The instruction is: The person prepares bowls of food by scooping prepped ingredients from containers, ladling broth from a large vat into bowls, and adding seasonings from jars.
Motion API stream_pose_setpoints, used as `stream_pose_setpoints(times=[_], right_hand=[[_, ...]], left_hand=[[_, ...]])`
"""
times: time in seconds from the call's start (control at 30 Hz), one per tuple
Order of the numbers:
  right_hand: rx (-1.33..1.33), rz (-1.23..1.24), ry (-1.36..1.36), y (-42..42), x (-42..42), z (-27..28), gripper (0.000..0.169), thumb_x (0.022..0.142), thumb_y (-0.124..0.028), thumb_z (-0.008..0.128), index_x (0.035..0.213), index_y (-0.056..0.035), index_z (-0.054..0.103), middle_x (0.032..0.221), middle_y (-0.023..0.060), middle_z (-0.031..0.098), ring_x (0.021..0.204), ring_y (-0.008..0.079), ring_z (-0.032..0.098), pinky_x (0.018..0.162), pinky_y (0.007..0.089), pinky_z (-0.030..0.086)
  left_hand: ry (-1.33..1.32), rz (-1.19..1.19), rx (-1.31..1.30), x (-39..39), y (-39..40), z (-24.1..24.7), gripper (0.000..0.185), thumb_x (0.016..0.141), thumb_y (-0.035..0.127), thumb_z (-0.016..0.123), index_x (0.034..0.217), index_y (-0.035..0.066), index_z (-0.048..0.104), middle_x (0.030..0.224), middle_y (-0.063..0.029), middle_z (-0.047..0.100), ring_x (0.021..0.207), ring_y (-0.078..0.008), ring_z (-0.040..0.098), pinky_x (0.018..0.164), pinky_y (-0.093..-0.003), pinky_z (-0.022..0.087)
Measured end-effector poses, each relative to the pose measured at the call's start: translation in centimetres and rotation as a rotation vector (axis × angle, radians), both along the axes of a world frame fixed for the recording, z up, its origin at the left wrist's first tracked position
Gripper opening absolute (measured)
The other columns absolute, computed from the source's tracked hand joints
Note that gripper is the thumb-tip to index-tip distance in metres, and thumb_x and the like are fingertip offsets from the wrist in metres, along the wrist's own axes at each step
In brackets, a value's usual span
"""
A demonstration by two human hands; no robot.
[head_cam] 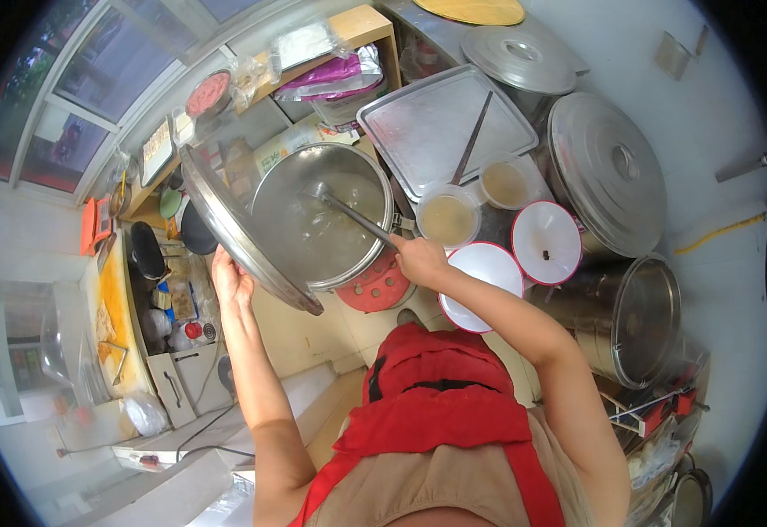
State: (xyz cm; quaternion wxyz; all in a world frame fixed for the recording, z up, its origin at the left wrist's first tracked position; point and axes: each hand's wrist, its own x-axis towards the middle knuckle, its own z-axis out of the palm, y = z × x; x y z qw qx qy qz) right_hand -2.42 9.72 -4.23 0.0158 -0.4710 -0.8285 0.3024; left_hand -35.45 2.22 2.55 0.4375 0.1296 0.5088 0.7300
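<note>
My left hand (233, 277) holds a large round metal lid (242, 230) tilted up at the left side of a deep metal pot (388, 191). In my right hand (419, 261) is the long handle of a metal ladle (357, 216). The ladle's bowl dips into the cloudy liquid (344, 244) inside the pot, so its lower part is hidden. Beneath the pot shows a red perforated base (375, 284). Right of the pot stand two clear plastic tubs of pale broth, one nearer (449, 219) and one farther (505, 183).
Two red-rimmed white bowls (482, 277) sit by my right forearm; the farther bowl (544, 237) holds dark bits. Behind the tubs lies a metal tray (416, 125) with a dark stick (474, 135). Large lidded metal pots (610, 171) line the right wall. A cluttered counter (116, 296) runs along the left.
</note>
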Motion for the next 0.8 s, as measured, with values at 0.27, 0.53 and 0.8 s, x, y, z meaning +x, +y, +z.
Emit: stream_pose_setpoints(times=[0.27, 0.53, 0.8], right_hand=[[-0.644, -0.336, 0.526, 2.4, -1.8, -5.4, 0.027, 0.087, -0.015, 0.054, 0.113, -0.0084, 0.055, 0.059, 0.0083, 0.052, 0.046, 0.0188, 0.048, 0.039, 0.0344, 0.034], [-1.305, -0.54, 0.789, 1.5, 4.0, -1.6, 0.042, 0.092, -0.014, 0.051, 0.132, -0.0094, 0.042, 0.063, -0.0025, 0.043, 0.044, 0.0034, 0.029, 0.036, 0.02, 0.016], [-1.318, -0.53, 0.866, -3.0, 9.6, 1.7, 0.05, 0.092, -0.012, 0.053, 0.138, -0.0045, 0.037, 0.061, -0.0008, 0.041, 0.042, 0.0037, 0.027, 0.035, 0.0199, 0.016]], left_hand=[[0.002, -0.048, -0.007, -1.0, 0.6, -0.7, 0.018, 0.091, 0.001, 0.045, 0.106, -0.001, 0.057, 0.072, 0.0023, 0.056, 0.047, -0.0011, 0.039, 0.039, -0.015, 0.03], [0.011, -0.032, -0.024, -0.1, 0.9, -0.4, 0.02, 0.091, 0.001, 0.046, 0.107, 0.0, 0.057, 0.071, 0.0035, 0.055, 0.048, -0.0007, 0.039, 0.039, -0.0147, 0.029], [0.03, -0.053, -0.015, 0.4, 0.6, -0.6, 0.019, 0.091, 0.002, 0.047, 0.108, 0.001, 0.057, 0.068, 0.0043, 0.054, 0.047, -0.0006, 0.038, 0.039, -0.0152, 0.028]])
